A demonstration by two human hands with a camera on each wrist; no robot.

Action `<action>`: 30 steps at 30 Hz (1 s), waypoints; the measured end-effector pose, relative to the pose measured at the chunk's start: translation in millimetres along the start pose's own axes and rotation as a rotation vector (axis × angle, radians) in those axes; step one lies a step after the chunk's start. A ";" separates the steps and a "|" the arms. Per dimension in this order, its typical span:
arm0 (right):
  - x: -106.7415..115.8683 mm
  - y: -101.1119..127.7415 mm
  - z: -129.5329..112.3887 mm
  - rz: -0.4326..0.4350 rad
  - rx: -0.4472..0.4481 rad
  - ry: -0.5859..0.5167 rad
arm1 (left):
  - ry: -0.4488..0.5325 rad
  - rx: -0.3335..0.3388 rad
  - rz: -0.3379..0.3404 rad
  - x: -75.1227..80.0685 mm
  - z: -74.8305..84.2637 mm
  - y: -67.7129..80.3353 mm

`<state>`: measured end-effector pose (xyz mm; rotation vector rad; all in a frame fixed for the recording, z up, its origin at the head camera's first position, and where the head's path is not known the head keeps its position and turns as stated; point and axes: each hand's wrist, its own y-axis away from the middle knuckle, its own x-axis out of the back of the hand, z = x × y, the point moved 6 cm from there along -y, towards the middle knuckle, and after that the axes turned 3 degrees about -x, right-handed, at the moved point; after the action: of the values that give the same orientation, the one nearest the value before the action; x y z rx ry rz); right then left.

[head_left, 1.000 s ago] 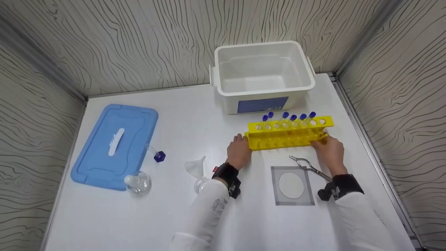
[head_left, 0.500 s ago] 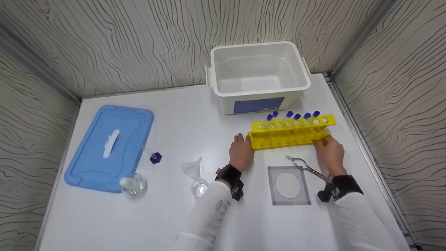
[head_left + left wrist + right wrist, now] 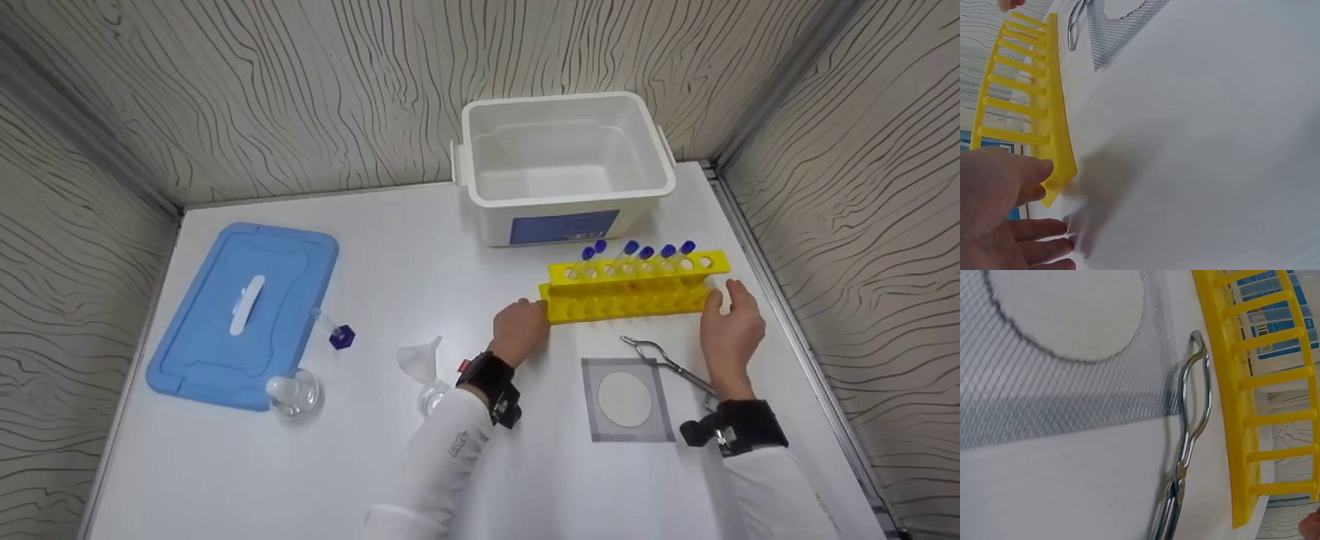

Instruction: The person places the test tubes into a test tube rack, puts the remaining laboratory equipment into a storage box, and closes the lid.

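A yellow test tube rack (image 3: 630, 301) stands on the table in front of the white box, holding several tubes (image 3: 646, 253) with blue caps. At the rack's left end is my left hand (image 3: 519, 332); in the left wrist view its thumb (image 3: 1039, 167) and forefinger touch the end, the other fingers extended and spread. Beside the right end lies my right hand (image 3: 731, 339), thumb and fingers spread apart with nothing held. Crucible tongs (image 3: 670, 363) lie partly beneath its wrist and over a corner of the wire gauze (image 3: 592, 409).
The white box (image 3: 570, 201) stands behind the rack. Left of my left arm are a funnel (image 3: 420, 360), a glass vessel (image 3: 430, 399) partly hidden by the sleeve, a small cylinder with a purple base (image 3: 342, 337), a stoppered glass bottle (image 3: 296, 394) and the blue lid (image 3: 247, 315).
The rack has shifted slightly right. My right hand has let go of its right end and moved right, fingers spreading. My left hand stays at the left end, its fingers drawn in somewhat.
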<state>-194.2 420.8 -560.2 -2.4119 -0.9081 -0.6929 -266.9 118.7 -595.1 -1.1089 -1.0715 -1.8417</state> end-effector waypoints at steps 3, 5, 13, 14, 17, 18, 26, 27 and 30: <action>0.6 11.3 -22.7 0.073 0.160 -0.085 | 0.019 0.005 -0.036 -0.1 -3.6 1.0; -2.1 22.2 -42.1 0.089 0.304 -0.126 | 0.014 0.009 -0.052 1.5 -7.1 2.0; -21.1 76.1 -113.0 0.036 0.817 -0.179 | -0.008 0.020 -0.063 13.3 -23.7 5.6; -25.6 82.9 -118.3 0.015 0.865 -0.173 | -0.007 0.023 -0.065 14.4 -25.7 6.2; -41.2 103.3 -129.7 -0.056 0.999 -0.165 | -0.007 0.027 -0.065 18.3 -31.4 8.3; -47.2 109.9 -132.0 -0.086 1.039 -0.151 | -0.002 0.029 -0.063 19.5 -33.1 9.0; -101.4 143.2 -124.7 -0.399 1.084 0.120 | -0.024 0.042 0.002 35.1 -48.9 14.4; -107.7 144.3 -121.2 -0.441 1.050 0.161 | -0.026 0.045 0.015 37.7 -51.2 15.0; -123.7 146.4 -111.4 -0.572 0.939 0.271 | -0.014 0.051 0.064 45.6 -58.0 17.3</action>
<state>-204.8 200.8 -585.0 -1.2134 -1.4116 -0.5705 -286.8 52.2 -564.8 -1.1149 -1.0723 -1.7504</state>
